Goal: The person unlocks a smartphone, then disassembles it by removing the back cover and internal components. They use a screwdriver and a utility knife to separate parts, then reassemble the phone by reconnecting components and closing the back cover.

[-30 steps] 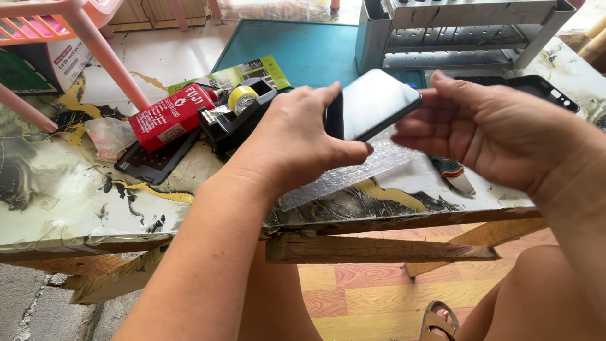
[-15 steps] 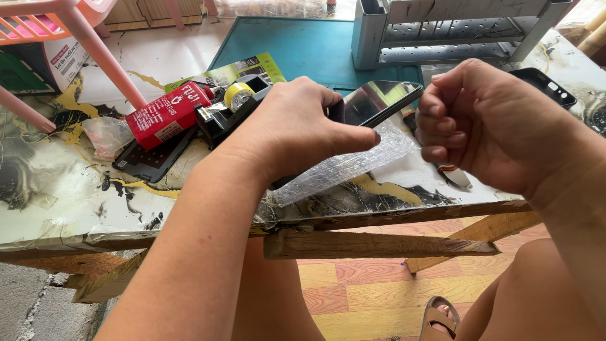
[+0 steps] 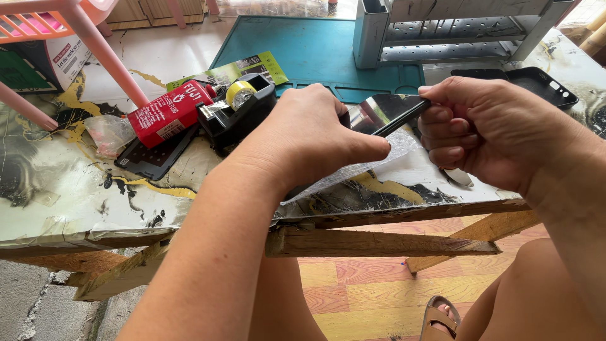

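Phone [image 3: 377,113] tipped further edge-on since half a second back, glossy face now nearly flat to camera line; right hand [image 3: 489,132] curled tighter around its right edge; left hand [image 3: 309,136] closed on left edge, thumb forward. Both grips clamped on phone, held just above counter [image 3: 76,202] near front rim, over bubble wrap [image 3: 353,167]. Judged mid-job: phone bare, black case [image 3: 536,82] lying apart behind right hand, not fitted. Phone looks thin, dark-rimmed, mirror-bright, reflecting sky; tape dispenser [image 3: 237,107] and red box [image 3: 167,113] left of it.
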